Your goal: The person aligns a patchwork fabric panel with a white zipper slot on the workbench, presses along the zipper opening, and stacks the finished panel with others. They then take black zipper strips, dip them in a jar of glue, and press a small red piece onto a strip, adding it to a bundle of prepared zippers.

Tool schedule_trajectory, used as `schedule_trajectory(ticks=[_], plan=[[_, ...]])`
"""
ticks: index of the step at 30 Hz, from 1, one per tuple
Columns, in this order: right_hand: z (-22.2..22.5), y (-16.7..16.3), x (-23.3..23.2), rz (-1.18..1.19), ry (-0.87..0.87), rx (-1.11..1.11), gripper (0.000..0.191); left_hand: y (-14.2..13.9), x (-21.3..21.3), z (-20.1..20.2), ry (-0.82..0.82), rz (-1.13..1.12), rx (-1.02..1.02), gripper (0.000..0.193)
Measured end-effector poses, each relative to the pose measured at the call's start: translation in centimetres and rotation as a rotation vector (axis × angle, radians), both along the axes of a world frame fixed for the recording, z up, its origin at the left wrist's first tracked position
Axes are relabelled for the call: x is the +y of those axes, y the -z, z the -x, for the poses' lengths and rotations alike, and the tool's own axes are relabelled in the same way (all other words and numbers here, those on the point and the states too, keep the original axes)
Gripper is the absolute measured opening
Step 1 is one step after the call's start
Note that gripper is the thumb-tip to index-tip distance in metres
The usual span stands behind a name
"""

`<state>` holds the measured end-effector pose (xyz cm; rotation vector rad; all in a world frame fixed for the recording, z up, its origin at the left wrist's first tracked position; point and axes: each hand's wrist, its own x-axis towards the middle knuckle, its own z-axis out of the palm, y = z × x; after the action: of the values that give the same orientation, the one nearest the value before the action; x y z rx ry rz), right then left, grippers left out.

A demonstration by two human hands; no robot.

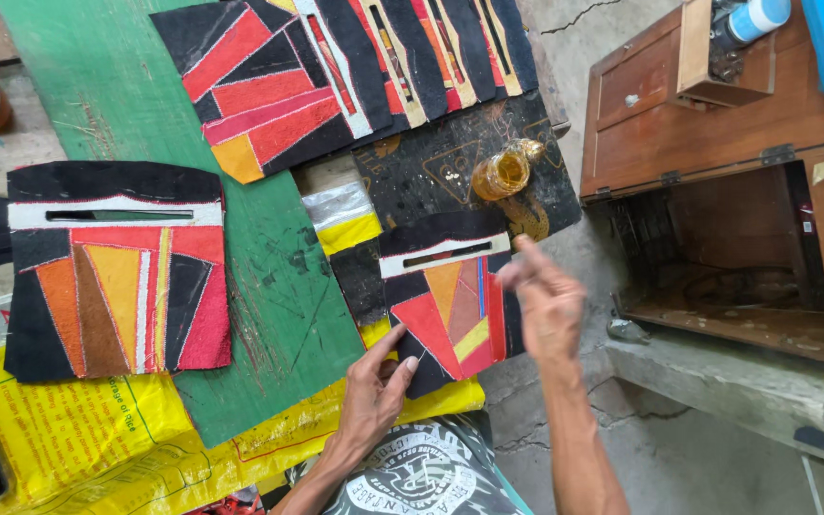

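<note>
patchwork piece (450, 310), small, of black, red, orange and yellow cloth, lies between the two hands, partly on a green board (269, 277) and partly on a yellow sack (88, 429). the left hand (374, 391) presses its lower left corner: the fingers (395, 343) are spread and almost flat on the cloth, closed around nothing. the right hand (545, 305) is just at the right edge of the piece, a little blurred; the index finger is stretched up toward the white strip with the slot, the other fingers are bent loosely, and i cannot tell if they pinch something small.

as i judge it, the step in hand is checking or smoothing this piece while one corner is held down; a next move would need a steady left hand, so the cloth does not slide.

counted: three patchwork pieces, one under the fingers, one larger piece (116, 277) well to the left of them, one large sheet (336, 67) above. one amber glass jar (503, 172) stands just above the right fingers on a black mat (431, 162). one wooden box (717, 162), open, is to the right.
</note>
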<state>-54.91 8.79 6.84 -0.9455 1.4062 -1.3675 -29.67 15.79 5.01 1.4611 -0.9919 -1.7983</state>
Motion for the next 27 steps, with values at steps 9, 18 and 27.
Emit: schedule_trajectory(ticks=[9,18,27], plan=[[-1.2,3.0,0.9,-0.367,-0.308,-0.200,0.107,1.8,0.5,-0.1,-0.009,0.172,0.003,0.047],[-2.6,1.7,0.5,-0.447,-0.326,-0.099,0.107,1.9,0.8,-0.4,0.011,0.201,-0.038,0.047],[-6.2,1.2,1.4,-0.438,-0.542,0.116,0.097,1.9,0.7,-0.4,0.011,0.176,-0.029,0.047]])
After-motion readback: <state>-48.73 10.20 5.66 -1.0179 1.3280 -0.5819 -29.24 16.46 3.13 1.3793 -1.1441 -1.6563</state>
